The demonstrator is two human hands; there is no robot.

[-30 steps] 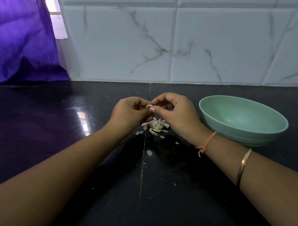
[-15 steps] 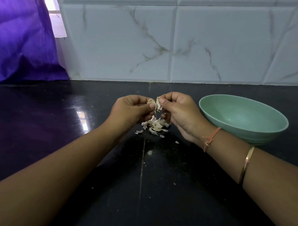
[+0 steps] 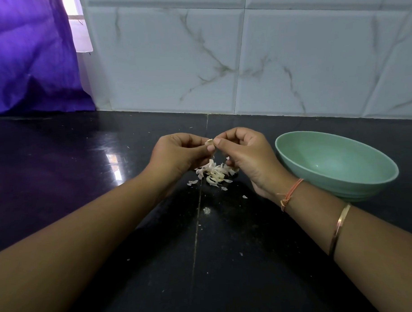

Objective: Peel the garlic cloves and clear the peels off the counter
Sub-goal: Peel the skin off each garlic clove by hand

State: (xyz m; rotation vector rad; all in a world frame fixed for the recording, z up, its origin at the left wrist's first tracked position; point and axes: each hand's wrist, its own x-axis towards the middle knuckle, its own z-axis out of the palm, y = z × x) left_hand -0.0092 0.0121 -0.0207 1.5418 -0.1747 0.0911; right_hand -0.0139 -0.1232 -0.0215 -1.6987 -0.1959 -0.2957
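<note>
Centre frame: left hand (image 3: 177, 154) and right hand (image 3: 244, 152) both pinch one garlic clove (image 3: 209, 142) above peel pile (image 3: 213, 173). Green bowl (image 3: 336, 167) right, apart.

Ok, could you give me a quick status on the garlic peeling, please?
Left hand and right hand both pinch one garlic clove, above the peel pile. Peels not yet cleared from counter. Green bowl at right, nothing blocking.
</note>
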